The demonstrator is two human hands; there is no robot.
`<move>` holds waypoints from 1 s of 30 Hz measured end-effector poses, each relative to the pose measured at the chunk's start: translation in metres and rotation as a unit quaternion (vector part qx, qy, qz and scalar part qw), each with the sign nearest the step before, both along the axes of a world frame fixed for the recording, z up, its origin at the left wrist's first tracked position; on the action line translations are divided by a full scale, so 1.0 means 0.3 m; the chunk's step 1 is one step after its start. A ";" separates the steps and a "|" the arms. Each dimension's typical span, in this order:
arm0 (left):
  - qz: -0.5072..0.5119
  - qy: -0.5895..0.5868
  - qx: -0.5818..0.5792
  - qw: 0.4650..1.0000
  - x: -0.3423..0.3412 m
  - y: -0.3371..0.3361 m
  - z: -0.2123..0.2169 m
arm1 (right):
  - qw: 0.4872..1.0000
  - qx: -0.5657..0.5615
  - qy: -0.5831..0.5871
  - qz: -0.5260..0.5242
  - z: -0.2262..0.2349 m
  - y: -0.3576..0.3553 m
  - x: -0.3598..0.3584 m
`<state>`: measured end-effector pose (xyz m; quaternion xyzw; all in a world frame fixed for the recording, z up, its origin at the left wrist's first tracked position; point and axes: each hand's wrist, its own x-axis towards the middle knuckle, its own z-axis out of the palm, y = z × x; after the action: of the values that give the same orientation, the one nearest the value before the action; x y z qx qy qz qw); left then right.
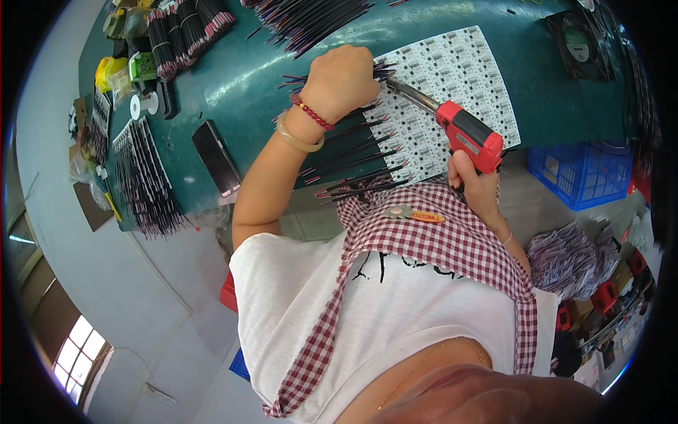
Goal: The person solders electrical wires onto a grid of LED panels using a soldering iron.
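Observation:
My left hand [340, 79] is closed over black-and-red wires [353, 159] that lie across a white panel of small circuit boards [462, 78] on the green table [240, 85]. A red bead bracelet and a pale bangle ring that wrist. My right hand [474, 185] grips a red soldering gun [470, 134]. Its metal tip [409, 93] points up-left to the board, right beside my left hand's fingers. Several wire ends stick out over the table's near edge.
Bundles of black-and-red wires [187, 28] and loose wires [145, 177] lie at the table's left. A dark phone [216, 157] lies near the edge. A small black fan [580, 44] sits far right. A blue crate [583, 173] stands on the floor at right.

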<state>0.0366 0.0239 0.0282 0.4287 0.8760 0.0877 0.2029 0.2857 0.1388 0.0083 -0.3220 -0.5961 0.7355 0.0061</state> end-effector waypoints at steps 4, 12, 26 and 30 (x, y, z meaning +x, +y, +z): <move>-0.003 -0.006 -0.017 1.000 0.000 0.004 -0.002 | 1.000 0.008 0.001 0.001 -0.005 -0.001 -0.002; -0.007 -0.011 -0.035 0.999 -0.004 0.011 0.009 | 1.000 0.008 0.017 -0.006 0.012 -0.004 0.014; 0.096 -0.058 0.043 0.993 0.038 -0.145 0.017 | 0.996 -0.002 0.036 -0.084 0.055 0.035 0.055; 0.240 -0.066 -0.002 0.969 0.047 -0.342 0.110 | 0.991 -0.006 0.075 -0.110 0.052 0.078 0.078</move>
<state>0.0508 -0.0788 0.0613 0.1989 0.9380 0.1605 0.2343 0.3092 0.1621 0.0240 -0.3297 -0.5503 0.7562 0.1290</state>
